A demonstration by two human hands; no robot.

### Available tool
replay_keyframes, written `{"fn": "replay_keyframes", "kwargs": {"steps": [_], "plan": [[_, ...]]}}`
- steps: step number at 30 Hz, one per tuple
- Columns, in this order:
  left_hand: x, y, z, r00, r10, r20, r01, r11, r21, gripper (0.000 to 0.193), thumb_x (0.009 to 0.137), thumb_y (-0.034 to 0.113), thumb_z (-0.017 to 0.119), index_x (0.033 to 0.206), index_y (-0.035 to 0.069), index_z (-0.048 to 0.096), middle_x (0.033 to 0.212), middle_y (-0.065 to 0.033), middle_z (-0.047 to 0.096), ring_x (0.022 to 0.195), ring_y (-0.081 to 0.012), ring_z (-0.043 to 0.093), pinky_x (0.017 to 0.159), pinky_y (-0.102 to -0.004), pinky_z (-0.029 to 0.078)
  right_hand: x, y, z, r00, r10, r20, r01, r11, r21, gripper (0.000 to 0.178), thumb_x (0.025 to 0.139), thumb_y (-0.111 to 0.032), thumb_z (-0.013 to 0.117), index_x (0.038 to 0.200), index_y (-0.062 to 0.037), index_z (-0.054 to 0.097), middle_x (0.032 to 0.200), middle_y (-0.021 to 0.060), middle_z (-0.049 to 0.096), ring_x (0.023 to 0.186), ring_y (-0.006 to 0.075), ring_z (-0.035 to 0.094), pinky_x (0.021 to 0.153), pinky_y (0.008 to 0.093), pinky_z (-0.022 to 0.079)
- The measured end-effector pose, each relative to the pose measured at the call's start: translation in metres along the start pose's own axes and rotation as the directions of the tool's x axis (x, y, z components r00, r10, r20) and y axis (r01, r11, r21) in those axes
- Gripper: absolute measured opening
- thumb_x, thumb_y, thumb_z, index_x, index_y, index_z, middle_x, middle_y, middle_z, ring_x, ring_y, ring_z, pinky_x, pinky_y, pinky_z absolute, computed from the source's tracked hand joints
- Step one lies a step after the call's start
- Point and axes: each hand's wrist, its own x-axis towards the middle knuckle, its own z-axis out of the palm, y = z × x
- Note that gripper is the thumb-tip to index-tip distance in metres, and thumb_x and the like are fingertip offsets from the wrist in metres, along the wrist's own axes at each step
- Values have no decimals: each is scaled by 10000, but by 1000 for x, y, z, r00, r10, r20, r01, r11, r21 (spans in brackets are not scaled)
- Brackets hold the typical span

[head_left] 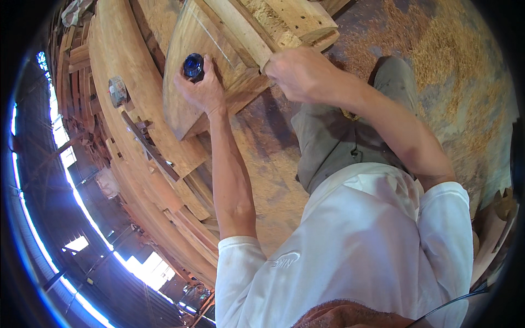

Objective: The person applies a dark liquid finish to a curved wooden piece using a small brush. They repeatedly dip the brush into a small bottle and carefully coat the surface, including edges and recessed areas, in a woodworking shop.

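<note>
My left hand [203, 92] curls its fingers and thumb around a dark blue, glossy round object [193, 66], seen from above. That object stands on a broad, curved wooden slab [185, 101] with a pale line across its face. To the right, my right hand [299, 75] is closed at the near end of a long squared timber [240, 24]. Its fingers are turned under, so whatever they grip is hidden. The timber lies alongside the slab, pointing away from me.
Long curved planks [123, 65] run down the left side. On them sit a roll of clear tape [117, 91] and a dark-bladed wooden tool [149, 143]. More sawn timber [298, 19] lies at the far side. Wood shavings [443, 44] cover the floor at the right.
</note>
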Motion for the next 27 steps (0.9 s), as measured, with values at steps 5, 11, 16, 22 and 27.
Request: {"fn": "replay_keyframes", "kwargs": {"steps": [5,11,16,22,27], "plan": [[-4,20,-1,998,-57,-5,55,987,-148,531,891,144,905,1256,-58,577,1090,-132,667,955,-191,663,800,-326,570,-78,15,16,971,103,-214,-56,975,217,93,886,-90,680,925,-10,656,875,164,648,875,408,678,772,501,561],[-60,31,-44,993,-114,-31,104,965,-240,518,928,121,869,1303,-33,546,1145,-121,651,973,-182,648,820,-299,574,-176,42,17,836,531,-135,-358,716,599,85,882,22,659,959,-4,633,985,164,721,948,320,733,852,408,591],[-140,61,-59,986,-113,126,121,991,-60,500,912,76,870,1305,12,568,1180,-91,626,1026,-163,631,876,-304,557,-206,72,10,727,684,-57,-217,308,926,45,960,43,637,994,20,618,1113,152,767,1052,188,750,936,332,592],[-189,89,-43,963,-134,235,177,969,-174,611,826,91,933,1330,15,595,1243,-101,596,1151,-209,617,1005,-348,527,-179,69,-36,785,607,120,-32,-154,988,191,1002,-35,670,1183,25,655,1070,139,765,977,169,745,869,299,611],[-174,117,-35,957,51,285,9,979,-204,625,816,60,929,1334,14,583,1265,-106,587,1190,-216,602,1060,-361,496,-174,73,-24,806,566,175,16,-316,949,255,1022,-125,732,1230,7,667,989,109,775,905,165,748,794,316,608]]}}
